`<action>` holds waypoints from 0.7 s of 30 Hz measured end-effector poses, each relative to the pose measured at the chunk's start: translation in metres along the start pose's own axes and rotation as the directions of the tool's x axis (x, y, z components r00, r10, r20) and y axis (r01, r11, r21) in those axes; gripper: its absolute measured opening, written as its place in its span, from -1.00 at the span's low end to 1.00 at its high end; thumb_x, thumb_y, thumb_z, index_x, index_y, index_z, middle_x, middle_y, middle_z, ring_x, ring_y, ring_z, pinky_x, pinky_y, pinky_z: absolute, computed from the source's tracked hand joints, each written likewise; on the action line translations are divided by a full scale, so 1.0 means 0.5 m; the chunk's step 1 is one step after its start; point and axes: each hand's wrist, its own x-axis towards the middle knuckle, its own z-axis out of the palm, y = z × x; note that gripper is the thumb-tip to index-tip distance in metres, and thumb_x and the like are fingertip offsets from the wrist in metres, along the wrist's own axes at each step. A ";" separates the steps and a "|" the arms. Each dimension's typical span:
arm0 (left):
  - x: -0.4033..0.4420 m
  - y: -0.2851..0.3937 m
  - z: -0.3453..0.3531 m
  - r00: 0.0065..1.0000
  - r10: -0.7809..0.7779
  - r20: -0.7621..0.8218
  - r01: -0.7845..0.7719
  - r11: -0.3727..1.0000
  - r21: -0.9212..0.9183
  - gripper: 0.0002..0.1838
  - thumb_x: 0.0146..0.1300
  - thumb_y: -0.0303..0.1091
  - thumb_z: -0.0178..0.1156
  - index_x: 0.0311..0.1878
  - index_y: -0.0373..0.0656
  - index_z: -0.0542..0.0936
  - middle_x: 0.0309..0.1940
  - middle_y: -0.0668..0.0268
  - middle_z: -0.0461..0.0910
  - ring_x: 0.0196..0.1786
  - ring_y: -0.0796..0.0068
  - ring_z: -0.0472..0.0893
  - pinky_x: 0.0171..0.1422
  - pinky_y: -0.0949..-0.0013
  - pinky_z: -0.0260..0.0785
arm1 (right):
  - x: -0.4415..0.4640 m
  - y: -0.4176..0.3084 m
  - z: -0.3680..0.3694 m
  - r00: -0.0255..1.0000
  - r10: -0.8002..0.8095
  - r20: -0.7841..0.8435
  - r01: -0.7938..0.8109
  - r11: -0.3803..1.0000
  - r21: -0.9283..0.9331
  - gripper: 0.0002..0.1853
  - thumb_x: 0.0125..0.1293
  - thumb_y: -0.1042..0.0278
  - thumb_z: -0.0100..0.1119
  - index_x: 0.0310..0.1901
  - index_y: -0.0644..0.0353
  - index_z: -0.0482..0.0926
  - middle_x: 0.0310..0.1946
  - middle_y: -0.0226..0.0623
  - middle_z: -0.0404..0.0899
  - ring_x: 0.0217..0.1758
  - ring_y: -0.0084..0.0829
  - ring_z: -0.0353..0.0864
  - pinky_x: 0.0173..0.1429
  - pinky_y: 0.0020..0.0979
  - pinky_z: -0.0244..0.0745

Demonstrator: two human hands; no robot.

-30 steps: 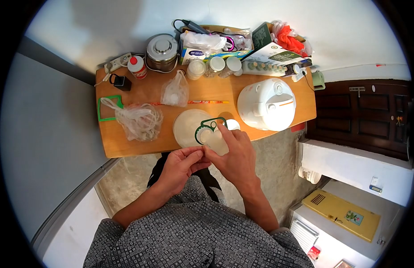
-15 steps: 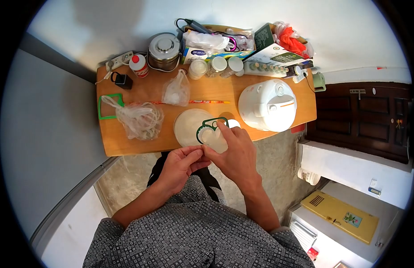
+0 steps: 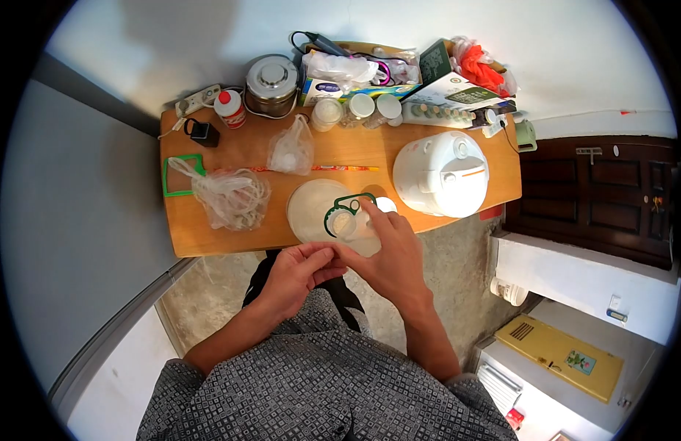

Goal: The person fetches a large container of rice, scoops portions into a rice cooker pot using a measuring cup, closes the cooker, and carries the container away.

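My left hand (image 3: 300,272) is closed, its thumb and fingertips pinched together at the table's front edge. Its tips meet the thumb of my right hand (image 3: 392,257); whatever lies between them is too small or hidden to name. The right index finger reaches up over the green handle (image 3: 353,196) of a clear plastic bottle (image 3: 343,223), while the other right fingers are mostly hidden. The bottle's open mouth faces up, beside a white round lid (image 3: 385,206). Under and behind the bottle is a large pale round disc or lid (image 3: 305,202).
On the wooden table (image 3: 355,151) stand a white electric water pot (image 3: 443,175), a steel pot (image 3: 271,82), several lidded jars (image 3: 361,105) and a red-capped bottle (image 3: 229,108). Plastic bags (image 3: 234,197) lie at left, with a long orange strip (image 3: 340,168) across the middle. Boxes (image 3: 458,88) line the wall.
The view has shifted very slightly. Both hands and the bottle keep almost the same pose.
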 end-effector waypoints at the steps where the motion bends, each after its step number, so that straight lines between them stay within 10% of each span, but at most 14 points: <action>1: -0.001 0.000 -0.001 1.000 -0.012 0.002 0.012 1.000 0.010 -0.73 0.49 -0.39 0.06 0.09 -0.36 0.58 0.01 0.16 0.65 0.03 0.38 0.67 0.27 0.29 0.54 | -0.004 0.004 0.001 1.000 -0.001 0.001 0.001 1.000 0.001 -0.26 0.01 0.02 0.50 0.21 0.21 0.50 -0.21 -0.12 0.58 -0.09 -0.12 0.57 -0.10 -0.17 0.52; 21: -0.003 0.016 -0.005 0.997 -0.004 -0.083 0.002 1.000 -0.017 -0.66 0.54 -0.28 -0.02 0.09 -0.39 0.55 -0.01 0.09 0.64 0.03 0.31 0.66 0.21 0.25 0.53 | -0.056 0.071 -0.004 0.999 -0.011 -0.046 0.033 0.868 0.495 -0.14 0.04 0.34 0.49 0.39 0.28 0.28 0.25 -0.04 0.46 0.32 -0.19 0.47 0.34 -0.24 0.39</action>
